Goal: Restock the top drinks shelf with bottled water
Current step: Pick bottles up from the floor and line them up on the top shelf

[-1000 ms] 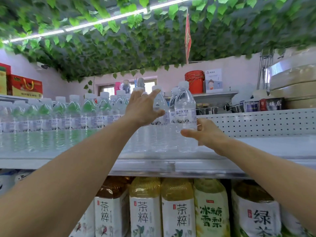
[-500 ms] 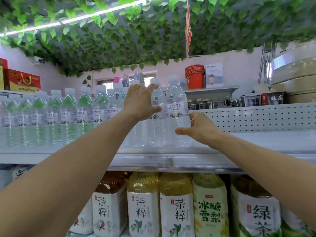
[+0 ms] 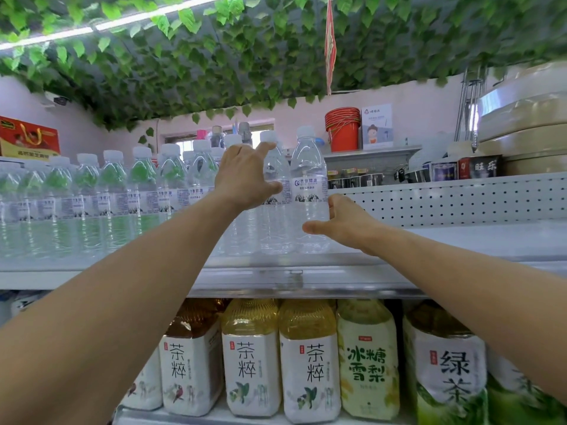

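A person restocking the top shelf (image 3: 460, 243) with water was at the placing step, both arms raised to the end of the row (image 3: 141, 194). The right grip (image 3: 343, 222) held the end bottle (image 3: 308, 179) low on its body, thumb across the front and fingers curled round its right side; the bottle stood upright on the shelf, at the row's right end. The left grip (image 3: 245, 176), up and to the left of the right grip, was spread wide with fingers straight, laid against the neighbouring bottles (image 3: 274, 167), apparently steadying them. Whether the end bottle touched its neighbour could not be told. Shelf to the right of the right grip lay bare, so the job looked partly done. The next move would likely call for letting go without tipping the bottle, then fetching more stock. Tea bottles (image 3: 251, 357) stood below both grips.
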